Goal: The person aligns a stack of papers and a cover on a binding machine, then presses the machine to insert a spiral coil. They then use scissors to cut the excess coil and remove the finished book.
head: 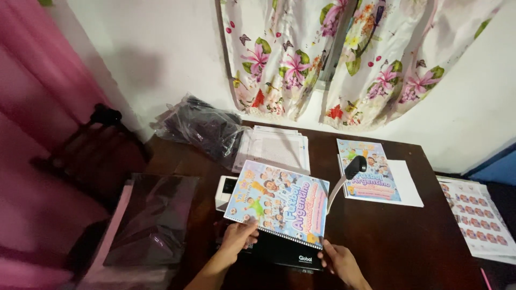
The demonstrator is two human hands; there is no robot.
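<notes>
Colourful booklets, two: one [277, 201] under both hands, one [371, 172] aside.

Dim, warm indoor light; the wall [161, 48] at twelve o'clock is brightest, the dark tabletop [398, 236] murky. Soft focus, with wide-angle stretching at the edges.

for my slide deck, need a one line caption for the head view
Left hand and right hand hold a colourful cartoon booklet on a black binding machine.
</notes>
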